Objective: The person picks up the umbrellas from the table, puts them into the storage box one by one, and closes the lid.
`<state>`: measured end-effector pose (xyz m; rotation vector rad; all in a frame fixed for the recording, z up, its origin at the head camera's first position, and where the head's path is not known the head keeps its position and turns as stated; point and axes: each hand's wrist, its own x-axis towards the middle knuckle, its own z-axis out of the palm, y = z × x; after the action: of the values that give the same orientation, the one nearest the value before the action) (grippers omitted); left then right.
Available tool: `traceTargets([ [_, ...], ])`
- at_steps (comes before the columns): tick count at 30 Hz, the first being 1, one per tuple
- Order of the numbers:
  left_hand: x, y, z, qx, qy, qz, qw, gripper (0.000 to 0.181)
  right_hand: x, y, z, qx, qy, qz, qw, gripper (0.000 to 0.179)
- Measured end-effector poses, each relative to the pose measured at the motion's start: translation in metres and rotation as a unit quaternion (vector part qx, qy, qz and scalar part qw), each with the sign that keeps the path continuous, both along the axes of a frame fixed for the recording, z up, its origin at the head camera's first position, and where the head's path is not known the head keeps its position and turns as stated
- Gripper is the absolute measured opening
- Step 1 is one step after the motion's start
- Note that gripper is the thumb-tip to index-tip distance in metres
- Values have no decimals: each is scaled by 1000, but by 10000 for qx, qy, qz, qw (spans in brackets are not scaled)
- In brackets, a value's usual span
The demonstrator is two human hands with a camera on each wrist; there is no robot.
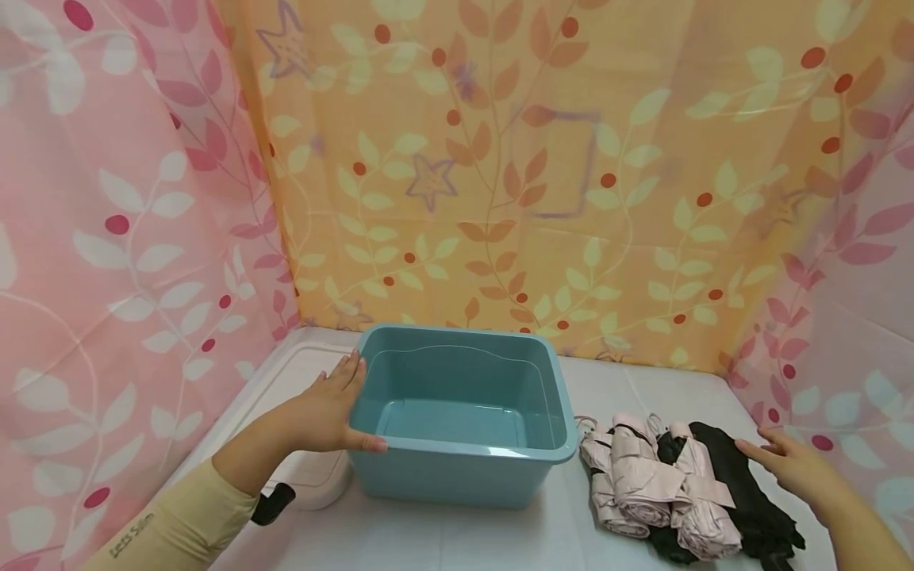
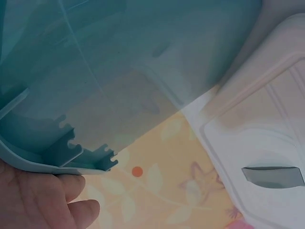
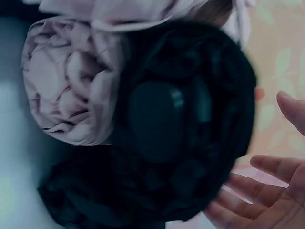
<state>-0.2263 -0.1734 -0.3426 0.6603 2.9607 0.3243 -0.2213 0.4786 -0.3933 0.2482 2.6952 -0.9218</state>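
Observation:
A blue-grey plastic tub (image 1: 457,476) stands upright in the middle with nothing inside it. My left hand (image 1: 324,412) rests against its near left corner, fingers straight along the left side and thumb on the front rim. In the left wrist view, fingertips (image 2: 83,212) show just outside the notched underside of the rim. At the right lie rolled pink bundles (image 1: 646,484) with bands and cord loops, resembling folded umbrellas. Beside them is a black rolled bundle (image 1: 750,492). My right hand (image 1: 807,476) is spread at its right side, holding nothing; contact is unclear.
A white lid-like panel (image 1: 314,476) with a black latch (image 1: 273,504) lies left of the tub, partly under my left arm. Orange patterned cloth (image 1: 500,198) hangs behind the white table (image 1: 443,547), and pink patterned cloth (image 1: 107,277) hangs at the sides.

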Motion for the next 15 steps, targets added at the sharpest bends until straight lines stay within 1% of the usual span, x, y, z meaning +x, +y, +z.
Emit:
traceTargets([
  [3, -1, 1, 0, 0, 3, 5, 10000, 129, 0, 4, -12, -300, -40, -133, 9995, 92],
  [5, -1, 2, 0, 26, -7, -10, 10000, 129, 1, 5, -19, -378, -94, -197, 9990, 92],
  [8, -1, 2, 0, 15, -9, -11, 10000, 129, 0, 7, -27, -410, -68, -215, 9989, 90],
  [12, 0, 3, 1, 9, -40, 3, 10000, 129, 0, 9, -32, -322, 63, -235, 9992, 84],
  [15, 0, 2, 1, 17, -44, 2, 10000, 128, 1, 10, -32, -367, 63, -276, 9989, 80],
])
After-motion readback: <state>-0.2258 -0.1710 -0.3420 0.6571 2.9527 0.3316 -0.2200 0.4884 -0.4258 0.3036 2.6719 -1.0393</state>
